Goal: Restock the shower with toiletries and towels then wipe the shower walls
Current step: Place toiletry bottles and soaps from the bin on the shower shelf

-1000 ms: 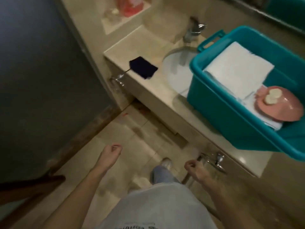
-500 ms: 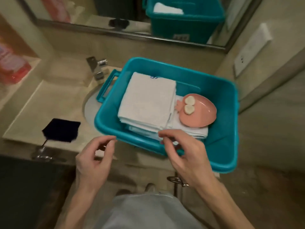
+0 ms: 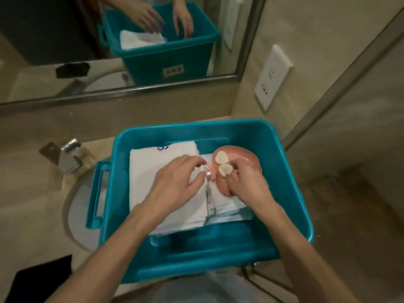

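Beige desk (image 3: 28, 176) under the mirror (image 3: 54, 29) carries our teal bin (image 3: 196, 127). Folded towels (image 3: 153, 169) lie in it, with a pink dish (image 3: 247, 159) of two soaps (image 3: 222, 159) on top. Our right hand (image 3: 247, 185) grips the dish rim. Our left hand (image 3: 175, 182) rests on the towels beside the dish; we cannot tell if it pinches.

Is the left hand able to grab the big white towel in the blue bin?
Probably yes. The left hand rests right on the towel, which tops the stack in the bin with nothing covering it. The pink dish sits off to the side, where the right hand holds it.
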Demonstrator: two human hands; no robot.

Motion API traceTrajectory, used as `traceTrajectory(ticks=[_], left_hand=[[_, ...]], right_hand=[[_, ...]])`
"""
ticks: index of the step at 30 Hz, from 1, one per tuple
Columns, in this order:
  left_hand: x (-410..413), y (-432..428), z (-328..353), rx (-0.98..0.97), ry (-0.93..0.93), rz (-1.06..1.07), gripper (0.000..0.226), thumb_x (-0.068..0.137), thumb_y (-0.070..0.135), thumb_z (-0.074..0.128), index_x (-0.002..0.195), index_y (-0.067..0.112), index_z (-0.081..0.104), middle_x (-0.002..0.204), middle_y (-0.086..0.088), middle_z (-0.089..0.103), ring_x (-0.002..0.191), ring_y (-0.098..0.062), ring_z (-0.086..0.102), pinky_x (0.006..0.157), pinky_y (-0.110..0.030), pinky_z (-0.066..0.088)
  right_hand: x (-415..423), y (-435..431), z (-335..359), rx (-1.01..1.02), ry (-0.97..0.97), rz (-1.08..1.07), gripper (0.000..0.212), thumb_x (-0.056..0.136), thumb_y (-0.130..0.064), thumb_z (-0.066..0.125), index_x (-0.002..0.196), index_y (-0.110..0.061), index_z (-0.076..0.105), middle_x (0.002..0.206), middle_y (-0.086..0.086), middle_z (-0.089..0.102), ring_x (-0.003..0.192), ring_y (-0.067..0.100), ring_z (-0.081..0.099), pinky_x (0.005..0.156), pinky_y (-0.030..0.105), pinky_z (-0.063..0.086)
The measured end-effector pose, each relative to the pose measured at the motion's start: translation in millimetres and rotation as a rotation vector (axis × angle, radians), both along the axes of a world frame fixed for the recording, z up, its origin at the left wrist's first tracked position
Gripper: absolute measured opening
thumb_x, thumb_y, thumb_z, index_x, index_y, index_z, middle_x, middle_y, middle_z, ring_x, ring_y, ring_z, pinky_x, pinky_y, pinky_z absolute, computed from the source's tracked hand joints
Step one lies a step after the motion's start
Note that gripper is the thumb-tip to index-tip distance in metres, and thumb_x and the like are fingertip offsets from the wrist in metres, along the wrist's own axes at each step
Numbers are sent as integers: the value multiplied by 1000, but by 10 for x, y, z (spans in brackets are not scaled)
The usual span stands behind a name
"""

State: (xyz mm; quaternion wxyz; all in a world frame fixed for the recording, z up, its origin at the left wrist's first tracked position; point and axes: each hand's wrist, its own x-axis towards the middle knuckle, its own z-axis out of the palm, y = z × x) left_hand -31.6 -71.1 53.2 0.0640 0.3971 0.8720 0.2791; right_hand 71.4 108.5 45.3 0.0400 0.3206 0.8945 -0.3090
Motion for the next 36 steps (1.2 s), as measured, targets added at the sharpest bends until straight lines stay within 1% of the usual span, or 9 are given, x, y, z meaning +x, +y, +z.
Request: traceTrajectory(ticks=[4, 9, 13, 17, 21, 24, 28, 32, 36], left_hand=[[-351, 450, -152, -147, 26, -137, 26, 99, 41, 49, 121, 30, 58, 117, 6, 66, 107, -17, 60, 80, -34, 46], [-583, 890, -354, -327, 160, -239, 26, 95, 38, 47, 115, 25, 56, 102, -6, 73, 93, -34, 67, 66, -37, 39], [-666, 1160, -443, -414, 248, -393, 27, 92, 36, 49, 114, 26, 61, 99, -7, 74, 91, -33, 69, 62, -34, 39], [-726, 1212, -534, -428, 149, -433, 26, 84, 35, 59, 108, 26, 62, 90, -5, 73, 89, -30, 69, 68, -38, 52], [-715, 1222, -550, -422, 112, -397, 44, 73, 34, 75, 112, 21, 57, 101, -4, 67, 95, -30, 66, 74, -38, 51], [-615, 1218, -579, -389, 182, -378, 35, 82, 26, 66, 114, 13, 59, 110, -8, 61, 102, -30, 58, 75, -39, 49], [-602, 1198, -642, -367, 230, -395, 37, 90, 30, 59, 119, 9, 62, 122, -9, 53, 113, -27, 47, 77, -39, 47], [-585, 1142, -566, -237, 183, -412, 34, 87, 48, 68, 106, 22, 59, 103, -3, 65, 96, -26, 59, 72, -40, 50], [-409, 1090, -210, -171, -78, -357, 42, 78, 70, 65, 89, 33, 50, 81, 10, 68, 79, -22, 62, 70, -39, 50]], right_hand=[[-261, 55, -195, 52, -73, -47, 44, 88, -41, 58, 125, -18, 59, 124, 4, 65, 111, 28, 61, 84, 40, 52], [-333, 48, -376, 81, -140, -100, 39, 86, -46, 59, 116, -20, 60, 119, 5, 58, 108, 29, 59, 81, 39, 50], [-308, 22, -429, 100, -152, -174, 39, 82, -45, 65, 108, -20, 50, 116, 1, 53, 98, 29, 59, 73, 40, 51], [-276, -30, -455, 39, -119, -267, 36, 79, -44, 65, 100, -24, 44, 102, -1, 61, 89, 30, 62, 74, 44, 55], [-190, -45, -402, 0, -100, -327, 31, 84, -34, 68, 110, -24, 53, 105, -1, 66, 95, 27, 62, 76, 38, 51], [-66, -91, -287, -44, -12, -369, 19, 83, -28, 70, 101, -23, 65, 93, -7, 68, 90, 18, 63, 73, 36, 52], [157, -145, -64, -327, 217, -584, 16, 78, -26, 79, 91, -26, 70, 82, -9, 71, 80, 7, 67, 76, 27, 55], [485, -213, 131, -478, 445, -716, 15, 80, -20, 81, 94, -21, 76, 90, -1, 76, 90, 18, 72, 85, 33, 56], [775, -269, 223, -533, 553, -773, 16, 81, -13, 79, 94, -22, 80, 92, 3, 78, 87, 19, 73, 86, 38, 60]])
